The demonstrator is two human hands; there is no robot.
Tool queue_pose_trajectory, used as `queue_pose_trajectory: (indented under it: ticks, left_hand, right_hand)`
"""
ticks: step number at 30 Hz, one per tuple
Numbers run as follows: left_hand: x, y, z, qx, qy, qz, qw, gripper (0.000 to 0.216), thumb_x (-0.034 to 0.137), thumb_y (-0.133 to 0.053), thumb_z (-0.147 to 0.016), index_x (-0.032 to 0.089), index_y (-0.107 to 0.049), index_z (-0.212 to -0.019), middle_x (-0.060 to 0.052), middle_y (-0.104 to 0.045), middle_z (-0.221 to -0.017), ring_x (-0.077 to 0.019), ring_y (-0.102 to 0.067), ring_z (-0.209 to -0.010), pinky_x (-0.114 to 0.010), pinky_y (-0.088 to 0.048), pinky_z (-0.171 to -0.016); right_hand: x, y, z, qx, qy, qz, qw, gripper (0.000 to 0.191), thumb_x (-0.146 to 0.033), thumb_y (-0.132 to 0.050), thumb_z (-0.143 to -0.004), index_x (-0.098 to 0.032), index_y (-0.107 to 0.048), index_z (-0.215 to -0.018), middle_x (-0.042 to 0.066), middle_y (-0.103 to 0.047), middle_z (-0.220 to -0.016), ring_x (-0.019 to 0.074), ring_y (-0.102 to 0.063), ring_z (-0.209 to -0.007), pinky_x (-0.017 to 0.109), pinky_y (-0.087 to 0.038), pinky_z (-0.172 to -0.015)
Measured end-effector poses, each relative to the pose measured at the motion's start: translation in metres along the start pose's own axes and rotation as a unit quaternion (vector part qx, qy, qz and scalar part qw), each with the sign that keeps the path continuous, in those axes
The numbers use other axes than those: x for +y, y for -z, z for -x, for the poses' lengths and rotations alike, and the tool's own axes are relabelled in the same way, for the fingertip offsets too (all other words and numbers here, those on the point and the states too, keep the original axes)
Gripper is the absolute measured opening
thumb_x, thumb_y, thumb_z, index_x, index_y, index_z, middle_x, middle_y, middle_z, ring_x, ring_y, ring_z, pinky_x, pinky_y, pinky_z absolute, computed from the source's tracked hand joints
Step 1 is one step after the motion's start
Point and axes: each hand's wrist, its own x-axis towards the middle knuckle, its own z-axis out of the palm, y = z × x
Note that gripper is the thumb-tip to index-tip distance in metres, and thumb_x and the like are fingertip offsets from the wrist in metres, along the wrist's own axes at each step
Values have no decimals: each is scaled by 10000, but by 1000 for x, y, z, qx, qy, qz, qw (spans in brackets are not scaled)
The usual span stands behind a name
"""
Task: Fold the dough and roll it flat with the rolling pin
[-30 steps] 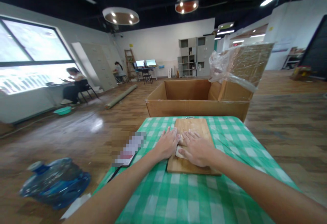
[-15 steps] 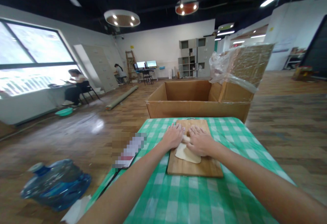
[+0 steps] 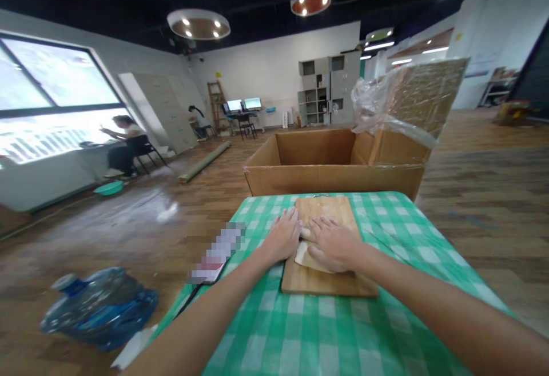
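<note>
On a wooden cutting board [image 3: 328, 287], a flat sheet of pale dough [image 3: 305, 257] lies beneath a light-coloured rolling pin [image 3: 306, 234]. My left hand [image 3: 283, 234] rests flat over the pin's left end, fingers stretched forward and open. Over the right part of the pin lies my right hand [image 3: 332, 243], also flat and open, its thumb side close above the dough. Only a short piece of the pin shows between the hands. Part of the dough is hidden under my right hand.
A green-and-white checked tablecloth [image 3: 291, 330] covers the table. At its left edge lies a blurred-out flat object [image 3: 218, 256]. A large blue water bottle [image 3: 100, 307] is on the floor at left. Beyond the table stands an open cardboard box [image 3: 334, 179]. Two people sit farther back.
Both hands have shifted a little towards me and to the left with the rolling pin. My right hand covers more of the dough. The camera view has moved slightly.
</note>
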Motion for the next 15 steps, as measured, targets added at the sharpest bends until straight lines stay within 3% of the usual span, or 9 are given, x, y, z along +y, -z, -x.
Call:
queue_pose_trajectory:
  ticks: [7, 12, 15]
  left_hand:
    - [5, -3, -37, 65, 14, 69, 995, 437, 293, -370, -1022, 150, -546, -1395, -193, -558, -1480, -299, -459, -1437, -558, -314, -1185]
    - [-4, 7, -21, 162, 112, 147, 969, 499, 302, -166, -1071, 120, -412, -1466, -207, -537, -1477, -253, -491, -1408, -481, -418, -1135]
    - [-10, 10, -4, 199, 148, 180, 952, 468, 348, -202, -1072, 138, -427, -1425, -188, -579, -1412, -249, -543, -1344, -471, -457, -1100]
  right_hand:
    - [19, 3, -11, -7, -3, -2, 1000, 524, -393, -410, -996, -105, -586, -1396, 201, -551, -1487, 315, -447, -1421, 484, -258, -1201]
    - [16, 5, -2, 13, -44, -32, 998, 477, -391, -447, -1008, -115, -579, -1374, 185, -562, -1476, 272, -457, -1415, 377, -327, -1165]
    - [21, 5, 3, 29, -108, -45, 993, 345, -312, -439, -1012, -132, -621, -1243, 184, -665, -1310, 280, -623, -1208, 364, -461, -992]
